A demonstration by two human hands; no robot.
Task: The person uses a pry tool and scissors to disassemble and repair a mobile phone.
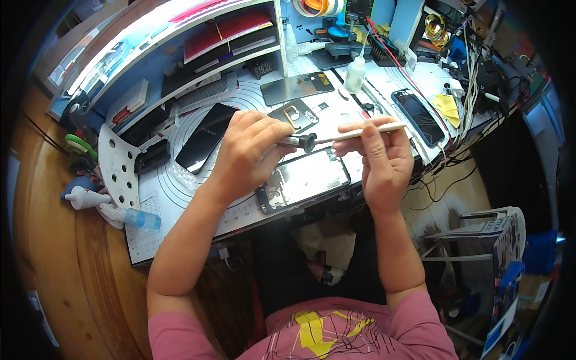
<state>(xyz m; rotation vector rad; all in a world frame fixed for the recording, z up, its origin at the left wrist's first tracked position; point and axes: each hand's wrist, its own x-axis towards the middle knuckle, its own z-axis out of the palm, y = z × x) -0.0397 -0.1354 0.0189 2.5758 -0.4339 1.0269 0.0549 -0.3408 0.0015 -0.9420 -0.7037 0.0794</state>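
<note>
Tube, dark with flared black end (pixel 300 141), pinched by curled fingers of left hand (pixel 251 147); grip narrow. White rod (pixel 384 128) held between thumb and fingers of right hand (pixel 387 162), thin end pointing left toward the flared end; contact there too small to tell. Both held above an opened phone frame (pixel 309 180), pale inside, lying flat at the near edge of a white work mat (pixel 231 221).

In the way, as seen from above: left hand over right edge of a black phone (pixel 204 138); tube across near side of a dark back cover with gold ring (pixel 308 114). Farther off, a flat grey panel (pixel 297 89); right of it, an upright squeeze bottle (pixel 355 76). Well to the right, a second phone (pixel 419 117), face up, yellow cloth (pixel 446 110) just beside, red cable (pixel 373 25) running past. At left, perforated white plate (pixel 122 171); nearer, bottle with blue liquid (pixel 142 218). Far left, shelf unit (pixel 279 30) with red folder (pixel 228 36).
</note>
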